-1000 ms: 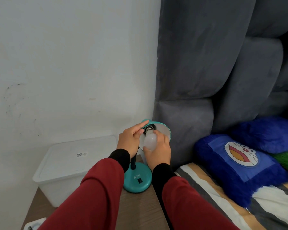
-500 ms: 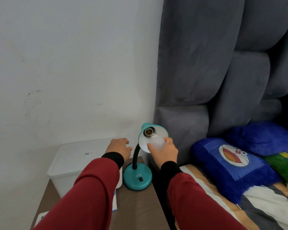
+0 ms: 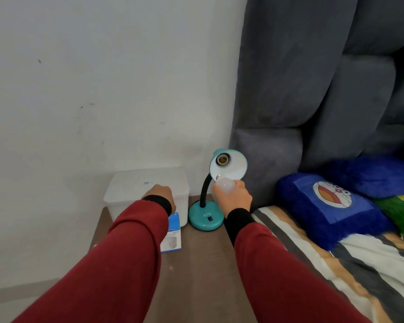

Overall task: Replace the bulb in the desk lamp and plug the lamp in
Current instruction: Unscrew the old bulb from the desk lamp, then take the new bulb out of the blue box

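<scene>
- One desk lamp, with one empty socket in its shade.
- One bulb.
- Two hands: one left hand and one right hand.
- One clear plastic box with a lid.
- One blue-and-white carton.
- One wooden table.
- Two blue pillows, one with a cartoon face.
- One green cushion, partly seen.

Frosted matt bulb sitting in right hand. Lamp showing glossy teal base, smooth white shade lining, metal-looking socket. Translucent plastic box. Wood-grain matt table. Glossy cardboard carton. Headboard looking like grey suede cloth. Plush fuzzy pillow.
</scene>
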Demonstrator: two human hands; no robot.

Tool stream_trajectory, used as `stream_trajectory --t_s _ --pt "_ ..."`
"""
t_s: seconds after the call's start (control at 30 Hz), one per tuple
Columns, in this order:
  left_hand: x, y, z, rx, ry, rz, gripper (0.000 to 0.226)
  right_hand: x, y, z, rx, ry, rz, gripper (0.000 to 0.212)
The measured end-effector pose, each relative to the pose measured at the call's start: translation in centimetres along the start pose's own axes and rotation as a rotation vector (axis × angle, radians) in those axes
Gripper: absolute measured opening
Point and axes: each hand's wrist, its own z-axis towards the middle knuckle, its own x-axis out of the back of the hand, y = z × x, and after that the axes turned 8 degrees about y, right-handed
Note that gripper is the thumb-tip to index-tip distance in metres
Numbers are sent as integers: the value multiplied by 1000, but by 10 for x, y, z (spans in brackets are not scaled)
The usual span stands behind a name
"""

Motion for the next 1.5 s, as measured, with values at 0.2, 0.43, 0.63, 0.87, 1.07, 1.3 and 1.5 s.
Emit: stream_trajectory --t_s 0.2,0.43,0.63,0.87,1.07,1.3,1.5 --pt "-19 -11 -16 6 -26 0 36 -23 24 -25 -51 -31 19 51" --pt "-57 -25 -10 42 -62 -22 36 -62 61 -29 -133 -123 -32 53" --pt "-85 -39 7 47 -77 -174 52 -102 87 -22 -129 -177 -120 57" --pt "-106 -55 19 19 -116 -323 66 -135 120 -18 -102 -245 -164 59" --pt "-112 -56 20 17 -76 -418 66 -145 133 -22 -34 -253 -205 63" --pt "-119 -55 14 49 -17 -493 61 -145 141 -21 13 -270 -257 65" --pt "-123 -52 9 95 49 -528 57 -137 131 -21 227 -186 -247 76"
